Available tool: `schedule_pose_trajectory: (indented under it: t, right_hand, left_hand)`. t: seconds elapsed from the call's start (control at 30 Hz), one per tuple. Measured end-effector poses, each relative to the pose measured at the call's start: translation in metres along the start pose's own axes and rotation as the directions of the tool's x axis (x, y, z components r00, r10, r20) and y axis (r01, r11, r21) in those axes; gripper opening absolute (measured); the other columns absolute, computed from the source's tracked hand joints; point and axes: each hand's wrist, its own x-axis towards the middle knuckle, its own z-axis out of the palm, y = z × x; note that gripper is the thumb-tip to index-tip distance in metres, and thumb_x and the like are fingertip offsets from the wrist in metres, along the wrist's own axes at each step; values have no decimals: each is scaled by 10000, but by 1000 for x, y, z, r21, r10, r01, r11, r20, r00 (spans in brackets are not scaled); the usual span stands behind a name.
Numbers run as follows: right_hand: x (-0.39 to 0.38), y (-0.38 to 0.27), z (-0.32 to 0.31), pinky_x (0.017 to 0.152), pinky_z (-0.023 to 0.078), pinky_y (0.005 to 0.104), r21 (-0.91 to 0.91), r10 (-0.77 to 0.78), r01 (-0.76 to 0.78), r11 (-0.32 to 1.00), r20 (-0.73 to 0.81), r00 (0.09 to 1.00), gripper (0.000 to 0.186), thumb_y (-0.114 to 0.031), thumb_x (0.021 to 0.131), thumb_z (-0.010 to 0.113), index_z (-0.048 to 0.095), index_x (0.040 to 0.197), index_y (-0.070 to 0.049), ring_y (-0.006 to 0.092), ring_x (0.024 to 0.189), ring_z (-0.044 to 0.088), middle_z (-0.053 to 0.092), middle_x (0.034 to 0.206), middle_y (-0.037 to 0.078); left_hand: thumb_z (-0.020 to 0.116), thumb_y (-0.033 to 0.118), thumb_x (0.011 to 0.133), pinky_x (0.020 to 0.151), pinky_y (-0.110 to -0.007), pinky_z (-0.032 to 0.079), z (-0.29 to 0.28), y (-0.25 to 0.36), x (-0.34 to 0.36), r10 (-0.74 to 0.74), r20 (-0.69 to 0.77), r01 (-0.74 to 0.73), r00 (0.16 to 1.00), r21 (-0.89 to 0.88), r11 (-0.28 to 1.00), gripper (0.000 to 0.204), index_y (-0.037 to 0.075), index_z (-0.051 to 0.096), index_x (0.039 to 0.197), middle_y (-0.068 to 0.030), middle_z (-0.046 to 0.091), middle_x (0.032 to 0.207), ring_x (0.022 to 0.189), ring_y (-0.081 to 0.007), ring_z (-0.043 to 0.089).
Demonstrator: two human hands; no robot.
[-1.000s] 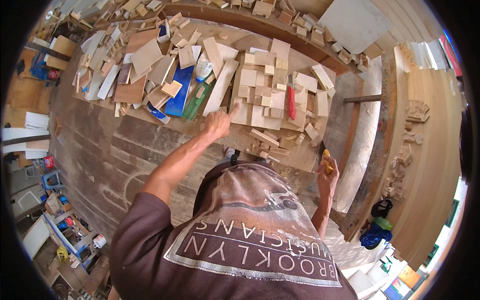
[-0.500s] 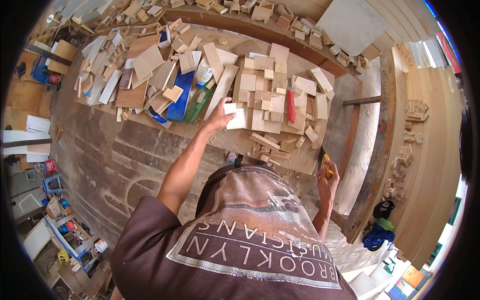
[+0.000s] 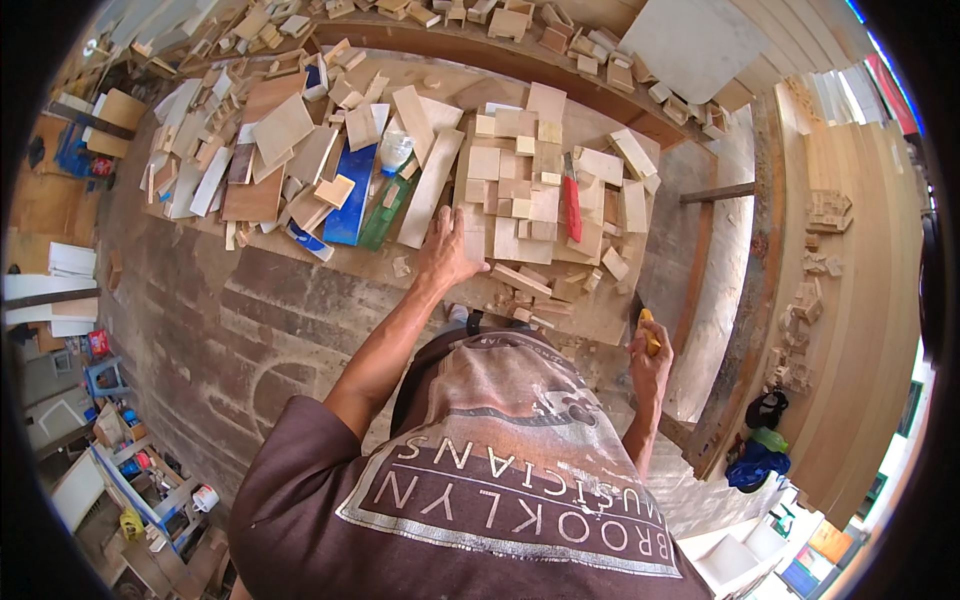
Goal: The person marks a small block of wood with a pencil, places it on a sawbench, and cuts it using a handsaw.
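Observation:
My left hand (image 3: 447, 250) reaches to the near edge of the worktable, its fingers along the left side of a pale flat wooden board (image 3: 476, 228) and its thumb at the board's near end. Right of that board lies a patchwork of light wooden blocks (image 3: 515, 190), some stacked on flat pieces. A red-handled tool (image 3: 572, 208) with a narrow blade rests on them. Low at the right, my right hand (image 3: 651, 358) is closed around a yellow-handled tool (image 3: 650, 335); its dark end shows only in part, so its kind is unclear.
Left on the table lie heaped wood offcuts (image 3: 280, 135), a blue board (image 3: 352, 195), a green strip (image 3: 388, 215) and a clear container (image 3: 396, 148). More blocks line the back ledge (image 3: 480, 55). At the right, a plank bench (image 3: 850, 300) carries small wooden pieces.
My left hand has lowered from holding a bright white-looking piece above the table to the board at the tabletop. My right hand still holds the yellow-handled tool, shifted only slightly in view.

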Motion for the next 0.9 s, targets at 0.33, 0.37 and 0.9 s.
schedule_pose_trajectory:
  t: [0.33, 0.37, 0.9]
  right_hand:
    - [3, -34, 8, 661, 536, 343, -376, -402, 364, 852, -25, 915, 244, -35, 940, 649, 678, 1179, -76, 235, 683, 687, 707, 866, 163]
    - [6, -35, 14, 676, 549, 356, -421, -473, 425, 801, -10, 881, 246, -37, 938, 651, 680, 1178, -80, 272, 702, 709, 719, 886, 172]
    - [126, 29, 100, 906, 491, 467, -500, -649, 848, 175, 590, 481, 655, 27, 787, 618, 556, 1420, -131, 359, 1037, 621, 611, 1010, 154]
  left_hand:
    - [578, 702, 912, 940, -445, 607, -65, -34, -29, 375, 199, 355, 905, -839, -412, 975, 44, 314, 1582, -265, 510, 1457, 1209, -360, 630]
    - [559, 716, 915, 960, -461, 600, -69, -32, -33, 434, 172, 385, 884, -796, -468, 984, 43, 301, 1585, -307, 470, 1484, 1236, -392, 614]
    - [742, 310, 915, 595, -322, 628, -66, -16, -69, -116, 263, 253, 958, -963, -95, 503, 109, 601, 1354, -77, 709, 1218, 1020, -190, 720]
